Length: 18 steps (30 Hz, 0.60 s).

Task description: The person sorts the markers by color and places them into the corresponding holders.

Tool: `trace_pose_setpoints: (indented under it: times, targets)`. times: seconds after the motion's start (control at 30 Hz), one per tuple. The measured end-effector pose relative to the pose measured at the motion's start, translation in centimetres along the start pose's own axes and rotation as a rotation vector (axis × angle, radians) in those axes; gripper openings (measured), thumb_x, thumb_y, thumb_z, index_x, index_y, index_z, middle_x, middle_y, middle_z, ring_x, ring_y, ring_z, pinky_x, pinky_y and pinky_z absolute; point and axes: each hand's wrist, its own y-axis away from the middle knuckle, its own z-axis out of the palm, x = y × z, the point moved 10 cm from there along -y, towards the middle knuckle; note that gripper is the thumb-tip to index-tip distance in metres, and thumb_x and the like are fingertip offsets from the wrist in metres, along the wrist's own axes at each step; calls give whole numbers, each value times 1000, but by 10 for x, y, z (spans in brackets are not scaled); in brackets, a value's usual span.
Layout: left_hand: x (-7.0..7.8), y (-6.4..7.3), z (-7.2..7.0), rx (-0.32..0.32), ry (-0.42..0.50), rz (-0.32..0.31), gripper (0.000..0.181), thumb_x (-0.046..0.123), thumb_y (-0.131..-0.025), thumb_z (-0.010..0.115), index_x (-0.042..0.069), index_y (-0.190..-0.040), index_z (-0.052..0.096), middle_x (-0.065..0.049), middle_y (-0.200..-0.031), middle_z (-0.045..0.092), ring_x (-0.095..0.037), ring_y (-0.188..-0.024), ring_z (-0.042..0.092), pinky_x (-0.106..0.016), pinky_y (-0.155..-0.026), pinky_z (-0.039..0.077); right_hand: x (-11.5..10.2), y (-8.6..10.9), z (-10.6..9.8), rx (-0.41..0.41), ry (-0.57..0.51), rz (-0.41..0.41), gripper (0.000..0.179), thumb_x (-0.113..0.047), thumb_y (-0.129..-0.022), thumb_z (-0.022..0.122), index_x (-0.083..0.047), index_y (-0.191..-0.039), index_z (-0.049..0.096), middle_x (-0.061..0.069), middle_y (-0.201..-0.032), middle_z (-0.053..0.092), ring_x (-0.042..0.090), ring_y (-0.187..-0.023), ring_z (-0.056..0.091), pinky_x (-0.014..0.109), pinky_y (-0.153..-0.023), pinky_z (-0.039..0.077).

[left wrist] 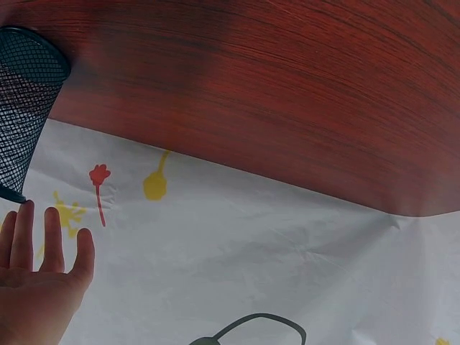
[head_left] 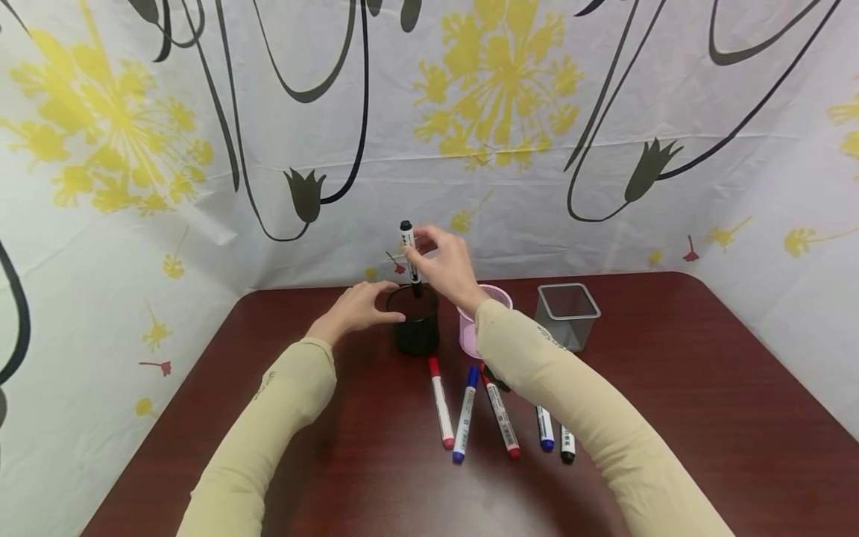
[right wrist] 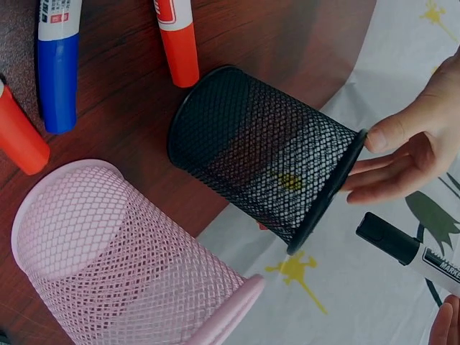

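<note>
A black-capped whiteboard marker [head_left: 408, 240] stands nearly upright, pinched near its upper part by my right hand [head_left: 448, 262]. Its lower tip is at the opening of a round black mesh pen cup [head_left: 417, 333] in the head view. In the right wrist view the marker [right wrist: 392, 239] points at the rim of the black cup [right wrist: 266, 158], a little apart from it. My left hand [head_left: 359, 304] is at that cup's rim, thumb on the near side and fingers beyond. The left wrist view shows its fingers straight and spread, one fingertip right at the rim.
A pink mesh cup [head_left: 468, 335] stands right of the black one, partly behind my right wrist. Further right is a grey square mesh holder [head_left: 569, 317]. Red, blue and black markers, including a blue one [head_left: 464, 418], lie in front. A patterned cloth [head_left: 503, 216] hangs behind the table.
</note>
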Motion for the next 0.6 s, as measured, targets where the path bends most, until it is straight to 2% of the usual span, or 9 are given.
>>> trace_pose_setpoints:
  times: [0.4, 0.6]
  targets:
    - [1, 2, -1, -1, 2, 0, 65, 48, -76, 63, 13, -127, 47, -5, -118, 53, -25, -105, 45, -42, -87, 35, 16, 9, 14, -39, 49, 51, 29, -26, -83, 61, -8, -106, 61, 0, -85, 64, 12, -78, 58, 28, -68, 44]
    - [2, 2, -1, -4, 3, -1, 65, 47, -76, 64, 11, -128, 47, -7, -119, 53, -25, -104, 45, -43, -86, 36, 23, 14, 18, -31, 46, 63, 26, -24, -82, 62, -9, -104, 62, -1, -83, 64, 12, -76, 59, 28, -66, 43]
